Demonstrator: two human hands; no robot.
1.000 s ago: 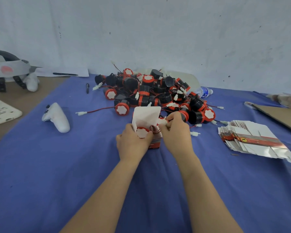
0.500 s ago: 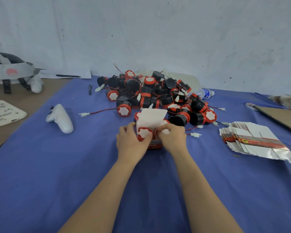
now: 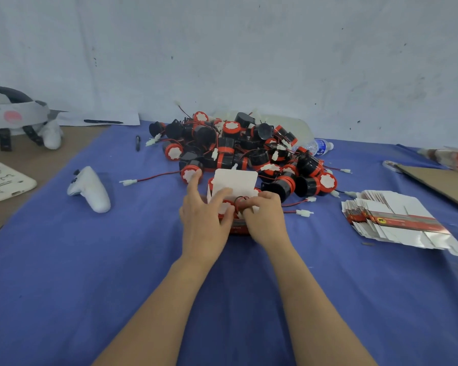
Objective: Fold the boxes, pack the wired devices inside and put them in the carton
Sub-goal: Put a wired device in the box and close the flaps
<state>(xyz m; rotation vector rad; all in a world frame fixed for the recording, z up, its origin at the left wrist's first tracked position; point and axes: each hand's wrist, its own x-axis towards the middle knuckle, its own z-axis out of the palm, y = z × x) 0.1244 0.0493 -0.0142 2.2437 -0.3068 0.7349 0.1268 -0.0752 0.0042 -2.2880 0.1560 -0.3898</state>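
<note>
Behind the box point(image 3: 236, 180), device pile point(image 3: 249, 151), flat boxes point(image 3: 391, 217) right

Small packing workshop, hand work, not a home or office. Evidence: tabletop point(image 3: 64, 260) draped in blue cloth; a loose heap of identical black-and-red wired devices point(image 3: 238, 149) at its middle; a stack of flat boxes point(image 3: 394, 220), printed and unfolded, at right; a cardboard sheet point(image 3: 439, 183) just past them. Back wall point(image 3: 249, 62) bare and white, scuffed and speckled. Left side: headset point(image 3: 11, 114) off the cloth, white controller point(image 3: 90, 188) on it. Water bottle point(image 3: 320, 147) lies behind the heap.
</note>
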